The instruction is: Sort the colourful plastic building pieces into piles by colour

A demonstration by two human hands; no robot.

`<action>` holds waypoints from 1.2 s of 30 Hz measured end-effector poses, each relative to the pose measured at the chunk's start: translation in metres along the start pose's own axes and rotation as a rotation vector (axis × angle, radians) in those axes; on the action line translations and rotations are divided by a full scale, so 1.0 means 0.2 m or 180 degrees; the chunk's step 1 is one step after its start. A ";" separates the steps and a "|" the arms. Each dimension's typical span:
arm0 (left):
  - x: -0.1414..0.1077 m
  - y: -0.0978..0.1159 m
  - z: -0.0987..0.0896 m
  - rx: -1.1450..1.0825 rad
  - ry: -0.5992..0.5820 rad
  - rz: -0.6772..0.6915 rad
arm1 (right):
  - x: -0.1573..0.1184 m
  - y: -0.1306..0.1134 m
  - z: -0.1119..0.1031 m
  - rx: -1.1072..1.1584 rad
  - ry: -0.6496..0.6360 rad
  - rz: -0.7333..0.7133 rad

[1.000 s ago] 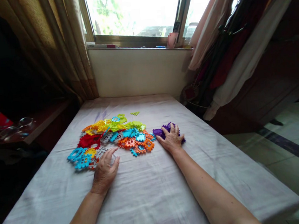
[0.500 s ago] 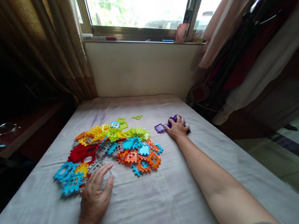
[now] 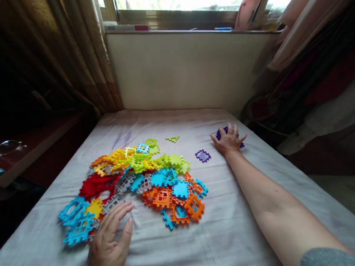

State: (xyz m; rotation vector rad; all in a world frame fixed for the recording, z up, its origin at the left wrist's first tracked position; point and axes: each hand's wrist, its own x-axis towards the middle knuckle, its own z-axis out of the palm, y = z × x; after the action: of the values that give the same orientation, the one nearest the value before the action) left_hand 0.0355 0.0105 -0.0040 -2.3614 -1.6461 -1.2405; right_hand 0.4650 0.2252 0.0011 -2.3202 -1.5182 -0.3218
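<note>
Purple toothed pieces [image 3: 218, 135] sit bunched under the right hand [image 3: 227, 141], near the right edge of the pale sheet [image 3: 213, 242]; its fingers are spread over them, and from where I'm standing I can't tell whether it grips. 1 loose purple piece [image 3: 202, 155] lies between that hand and the many-coloured pile [image 3: 158, 178]. A strip of sheet separates pile and right forearm [image 3: 273, 201], stretched well forward. The left hand [image 3: 109, 242] is released, fingers loosely bent, just beside the pile's near side.
</note>
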 end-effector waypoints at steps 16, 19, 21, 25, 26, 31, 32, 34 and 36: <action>-0.01 -0.01 0.03 -0.0156 0.0057 0.0045 | -0.25 -0.09 -0.09 -0.0171 -0.0389 -0.0800; -0.01 0.00 0.02 -0.0158 -0.0027 -0.0037 | -0.17 -0.08 -0.04 -0.0221 -0.0429 -0.0210; -0.01 0.01 0.02 -0.0162 -0.0028 -0.0056 | -0.16 -0.07 -0.02 -0.0168 -0.0322 -0.0151; -0.01 0.02 0.03 -0.0171 0.0051 0.0030 | -0.21 -0.06 -0.02 0.0034 0.0041 -0.0493; -0.01 0.02 0.04 -0.0173 0.0087 0.0067 | -0.24 -0.06 -0.03 0.0096 0.0076 -0.0552; -0.01 0.02 0.07 -0.0144 0.0294 0.0226 | -0.48 -0.10 -0.12 0.0414 0.0013 -0.0636; -0.01 0.02 0.07 -0.0123 0.0310 0.0252 | -0.55 -0.12 -0.14 0.0476 -0.0061 -0.0630; -0.01 0.02 0.08 -0.0059 0.0323 0.0268 | -0.70 -0.18 -0.20 0.0607 -0.0272 -0.0634; 0.00 0.03 0.08 0.0039 0.0338 0.0226 | -0.86 -0.25 -0.27 0.0740 -0.0542 -0.0701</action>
State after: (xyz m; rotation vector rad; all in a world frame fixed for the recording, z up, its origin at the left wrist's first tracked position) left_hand 0.0494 0.0142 -0.0133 -2.2819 -1.5215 -1.3142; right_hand 0.3506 0.0783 -0.0054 -2.0481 -1.7934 0.0012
